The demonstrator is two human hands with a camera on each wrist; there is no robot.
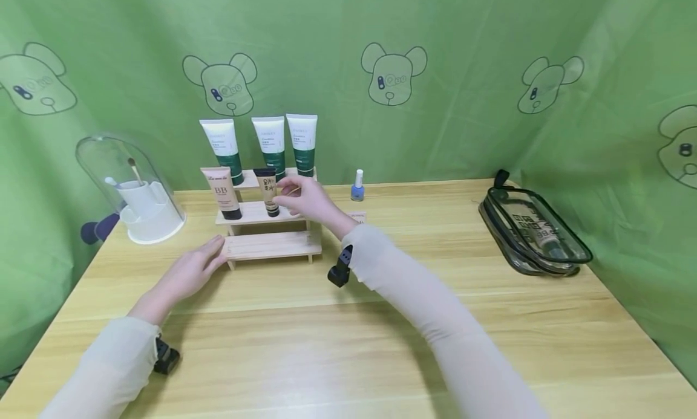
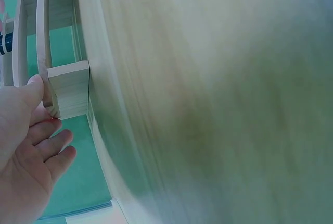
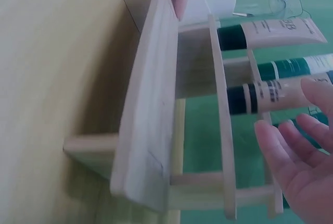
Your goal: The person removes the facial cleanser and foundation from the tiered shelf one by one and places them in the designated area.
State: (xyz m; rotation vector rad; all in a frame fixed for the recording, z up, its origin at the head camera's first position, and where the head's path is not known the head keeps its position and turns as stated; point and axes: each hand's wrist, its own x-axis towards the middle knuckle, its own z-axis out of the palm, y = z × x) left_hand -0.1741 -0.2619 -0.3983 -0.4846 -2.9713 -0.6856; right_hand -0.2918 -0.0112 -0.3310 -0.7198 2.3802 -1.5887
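A three-tier wooden stand (image 1: pixel 272 245) stands at the table's back left. My left hand (image 1: pixel 187 274) pinches the left end of its lowest board, thumb on top in the left wrist view (image 2: pixel 34 91). On the middle tier a gold tube with a black cap (image 1: pixel 269 192) stands upright beside a pink BB cream tube (image 1: pixel 220 191). My right hand (image 1: pixel 313 204) is at the gold tube's right side, fingers loosely bent and spread; the right wrist view shows the thumb (image 3: pixel 316 95) overlapping the tube. Whether it touches is unclear. White-and-green tubes (image 1: pixel 270 142) stand on the top tier.
Left of the stand is a clear-domed white brush holder (image 1: pixel 144 210). A blue nail polish bottle (image 1: pixel 357 188) stands to the right, and a small pink item (image 1: pixel 357 216) is partly hidden behind my right wrist. A clear black-trimmed pouch (image 1: pixel 536 231) lies at the far right.
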